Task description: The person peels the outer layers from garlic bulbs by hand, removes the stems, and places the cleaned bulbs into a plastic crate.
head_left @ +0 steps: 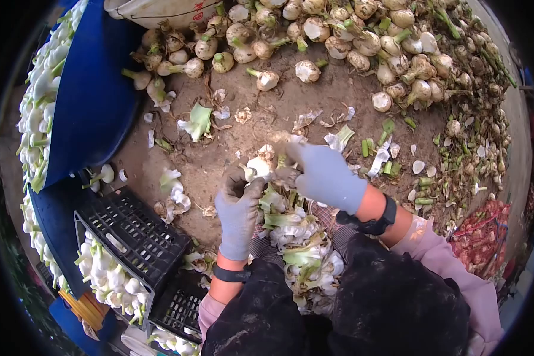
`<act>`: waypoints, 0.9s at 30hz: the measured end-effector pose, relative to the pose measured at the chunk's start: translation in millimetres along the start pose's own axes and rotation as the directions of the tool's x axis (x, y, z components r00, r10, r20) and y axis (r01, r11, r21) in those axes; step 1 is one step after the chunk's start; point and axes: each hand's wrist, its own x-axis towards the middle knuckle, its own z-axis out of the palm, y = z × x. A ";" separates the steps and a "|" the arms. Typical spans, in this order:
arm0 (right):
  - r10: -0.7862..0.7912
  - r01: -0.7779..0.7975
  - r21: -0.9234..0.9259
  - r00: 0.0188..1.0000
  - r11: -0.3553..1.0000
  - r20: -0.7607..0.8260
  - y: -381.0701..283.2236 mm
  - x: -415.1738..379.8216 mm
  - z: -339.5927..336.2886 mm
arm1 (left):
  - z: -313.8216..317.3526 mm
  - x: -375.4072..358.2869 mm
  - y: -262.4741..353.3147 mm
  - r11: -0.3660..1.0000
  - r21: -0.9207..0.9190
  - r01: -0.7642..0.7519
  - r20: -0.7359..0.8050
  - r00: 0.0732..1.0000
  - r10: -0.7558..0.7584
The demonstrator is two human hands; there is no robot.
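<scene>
Pinching a partly cleaned garlic bulb (pixel 258 168) at center, the curled left hand (pixel 235 213) works beside the right hand (pixel 329 178), its hold unclear; white bulbs (pixel 115 279) lie near left, a large uncleaned heap (pixel 368 43) far right.

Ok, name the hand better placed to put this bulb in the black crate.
Left, I'd judge. The left hand has its fingers on the bulb and is nearer the black crate. The right hand is farther across, its fingertips too blurred to show what they hold.
</scene>
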 end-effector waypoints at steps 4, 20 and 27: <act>0.042 -0.049 0.027 0.979 0.998 0.199 -8.0 6.1 12.3 | 3.4 0.4 -5.0 0.966 0.249 -0.060 0.017 0.998 0.058; 0.052 -0.011 -0.164 0.968 0.986 0.244 50.0 -21.9 6.3 | -13.9 13.4 21.6 0.814 -0.578 0.050 0.071 0.997 -0.011; 0.037 -0.046 0.189 0.998 0.981 0.051 -2.8 5.7 -12.2 | -33.8 29.0 0.7 0.646 -0.708 0.286 0.236 0.958 -0.165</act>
